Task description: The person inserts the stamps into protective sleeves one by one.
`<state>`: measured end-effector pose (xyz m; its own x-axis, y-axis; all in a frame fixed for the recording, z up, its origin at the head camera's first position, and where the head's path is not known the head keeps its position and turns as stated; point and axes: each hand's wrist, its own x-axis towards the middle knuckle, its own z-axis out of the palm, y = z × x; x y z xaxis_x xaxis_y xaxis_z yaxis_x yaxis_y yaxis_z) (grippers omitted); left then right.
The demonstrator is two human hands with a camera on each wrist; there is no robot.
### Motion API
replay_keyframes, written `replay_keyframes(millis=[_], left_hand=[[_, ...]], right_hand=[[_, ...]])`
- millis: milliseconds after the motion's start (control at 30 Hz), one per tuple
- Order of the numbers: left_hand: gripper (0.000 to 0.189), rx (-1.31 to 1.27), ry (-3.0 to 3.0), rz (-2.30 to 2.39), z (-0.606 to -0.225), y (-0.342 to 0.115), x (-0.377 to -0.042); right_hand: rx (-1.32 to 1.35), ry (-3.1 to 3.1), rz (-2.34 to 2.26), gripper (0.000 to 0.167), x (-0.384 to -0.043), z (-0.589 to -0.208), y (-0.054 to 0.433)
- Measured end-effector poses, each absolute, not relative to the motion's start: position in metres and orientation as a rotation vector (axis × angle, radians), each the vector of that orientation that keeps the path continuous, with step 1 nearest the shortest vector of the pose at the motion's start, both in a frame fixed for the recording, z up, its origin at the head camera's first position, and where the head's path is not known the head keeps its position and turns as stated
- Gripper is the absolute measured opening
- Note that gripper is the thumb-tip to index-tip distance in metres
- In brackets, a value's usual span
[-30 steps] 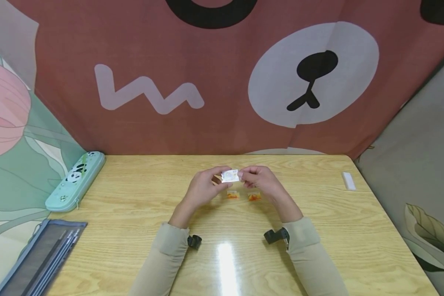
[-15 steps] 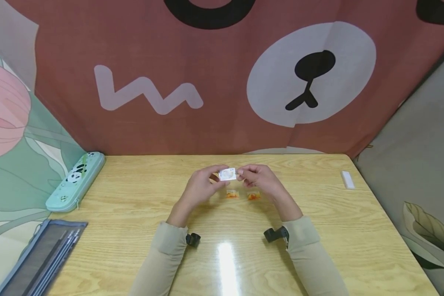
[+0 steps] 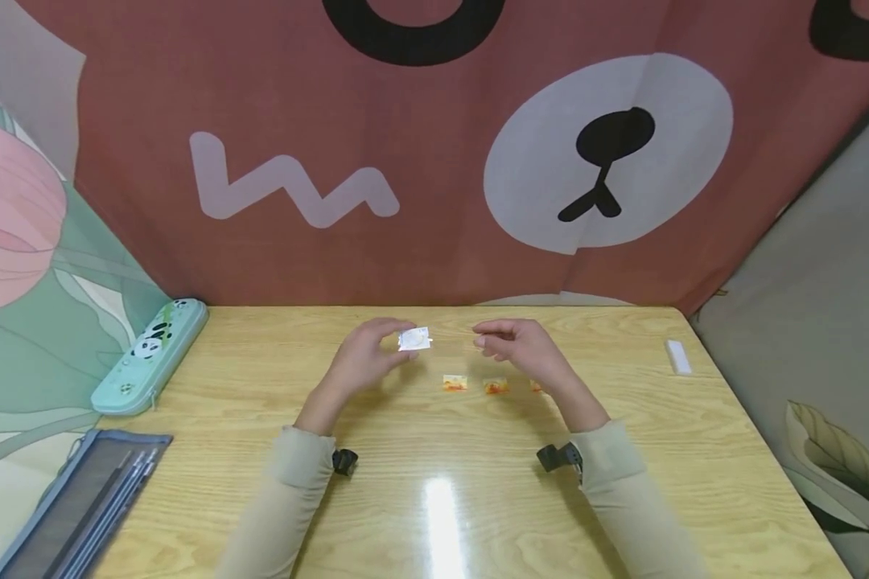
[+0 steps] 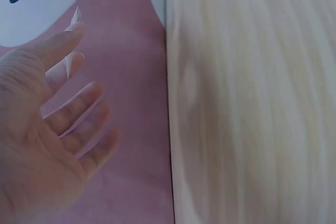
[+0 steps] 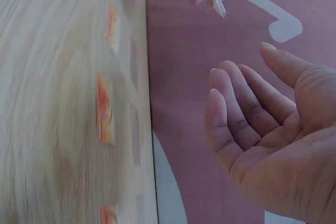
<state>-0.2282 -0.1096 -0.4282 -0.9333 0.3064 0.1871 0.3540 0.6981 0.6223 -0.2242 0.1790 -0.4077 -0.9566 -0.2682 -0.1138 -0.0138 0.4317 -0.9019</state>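
My left hand point(image 3: 362, 354) is raised above the table and pinches a small, thin white rectangular piece point(image 3: 415, 338) with faint print between thumb and forefinger. In the left wrist view its other fingers are spread, and the white piece point(image 4: 70, 64) shows edge-on. My right hand point(image 3: 525, 347) hovers apart to the right, holding nothing. The right wrist view shows that hand's fingers point(image 5: 239, 108) loosely bent, with the thumb apart. Below the hands lie small orange-and-white printed pieces: a left one point(image 3: 455, 383), a middle one point(image 3: 496, 386) and a right one point(image 3: 536, 386), partly hidden by the right wrist.
A light wooden table point(image 3: 246, 482) reaches back to a reddish-brown cloth point(image 3: 434, 257). At the left stand a mint panda pencil case point(image 3: 148, 358) and a mesh pouch point(image 3: 90, 498) with long thin sticks. A small white block point(image 3: 678, 357) lies near the right edge.
My right hand has let go of the white piece's right end and moved slightly right. The left hand has carried the piece left. The right-hand orange piece has come into view.
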Motion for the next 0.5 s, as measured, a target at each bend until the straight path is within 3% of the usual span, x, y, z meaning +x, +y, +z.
replay_keyframes(millis=[500], left_hand=[[0.045, -0.544, -3.023, -0.874, -0.444, -0.141, -0.242]], right_hand=[[-0.296, 2.592, -1.366, 0.039, -0.222, -0.430, 0.186]])
